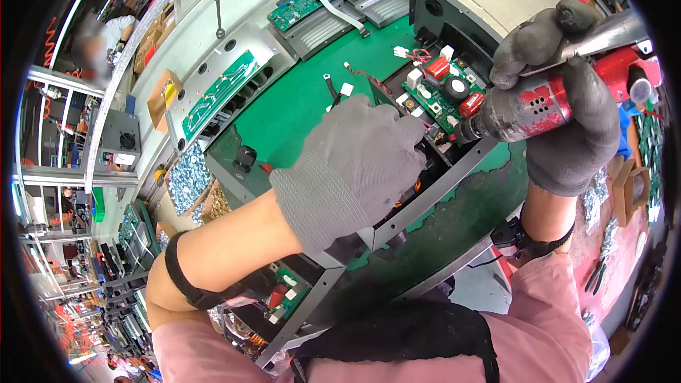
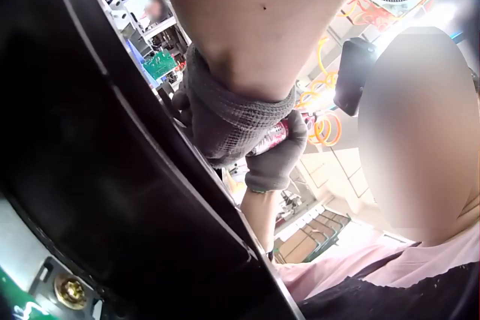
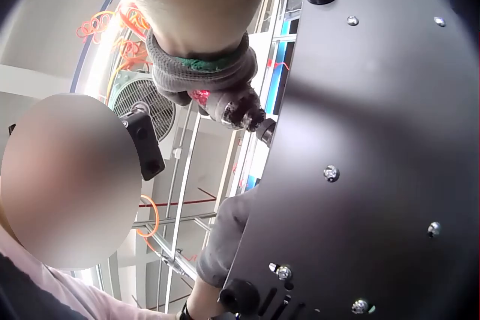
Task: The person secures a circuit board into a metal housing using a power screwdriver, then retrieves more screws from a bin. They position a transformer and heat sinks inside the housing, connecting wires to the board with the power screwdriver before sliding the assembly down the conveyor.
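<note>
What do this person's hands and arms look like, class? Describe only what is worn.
The left hand and right hand wear grey knit gloves with ribbed cuffs; the right cuff shows green edging. The right glove's fingers look darkly smudged. Black straps circle both forearms, and the sleeves are pink.
</note>
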{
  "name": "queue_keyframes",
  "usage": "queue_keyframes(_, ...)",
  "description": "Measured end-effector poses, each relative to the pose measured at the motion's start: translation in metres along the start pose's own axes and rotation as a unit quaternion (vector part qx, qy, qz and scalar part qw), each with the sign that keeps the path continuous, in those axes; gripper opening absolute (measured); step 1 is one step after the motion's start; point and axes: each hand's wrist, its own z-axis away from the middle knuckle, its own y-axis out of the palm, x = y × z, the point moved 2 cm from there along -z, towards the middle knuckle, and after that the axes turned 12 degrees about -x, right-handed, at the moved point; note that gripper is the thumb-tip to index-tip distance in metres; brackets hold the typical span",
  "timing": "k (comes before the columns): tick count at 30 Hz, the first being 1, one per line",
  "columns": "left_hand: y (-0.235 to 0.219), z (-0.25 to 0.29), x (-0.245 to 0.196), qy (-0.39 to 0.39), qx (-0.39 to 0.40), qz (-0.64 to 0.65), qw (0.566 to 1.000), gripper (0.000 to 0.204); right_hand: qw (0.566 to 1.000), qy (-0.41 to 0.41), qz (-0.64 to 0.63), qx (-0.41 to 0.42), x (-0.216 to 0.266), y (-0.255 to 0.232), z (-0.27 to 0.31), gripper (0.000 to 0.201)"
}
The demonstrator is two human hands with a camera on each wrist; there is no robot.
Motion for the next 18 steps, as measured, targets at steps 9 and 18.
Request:
queue_keyframes(9, 0.015, 0.005, 0.021, -0.045, -0.096, 0.238, 0.965, 0.013, 0.993, -0.030, 0.078, -0.088, 0.002, 0.061, 0.009, 0.054)
queue_keyframes(18, 0.004, 0.005, 0.023, -0.113, -0.023, 0.253, 0.961, 0.012, 0.993, 0.087, 0.025, 0.082, -0.012, 0.060, -0.008, 0.039)
